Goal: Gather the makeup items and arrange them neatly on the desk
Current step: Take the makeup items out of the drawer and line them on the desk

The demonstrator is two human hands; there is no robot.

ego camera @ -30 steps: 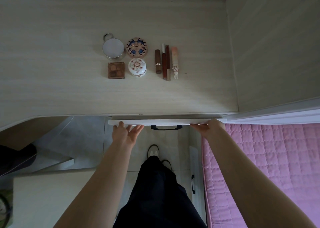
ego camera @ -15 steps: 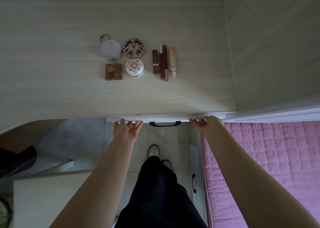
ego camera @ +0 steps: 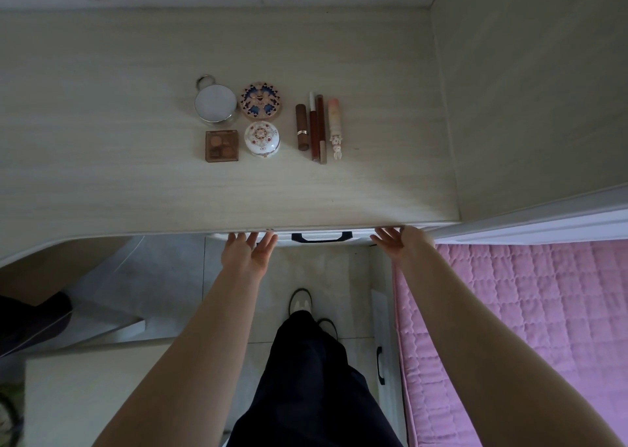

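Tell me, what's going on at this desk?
A person presses both open hands, left hand and right hand, flat against a white drawer front under the desk edge, and it looks almost closed. On the desk, four compacts and four lipstick-like tubes lie neatly grouped, untouched.

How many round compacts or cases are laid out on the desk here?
3: a silver-rimmed mirror compact at the back left, a blue-patterned compact beside it on its right, and a white domed case in front of that. None looks hidden.
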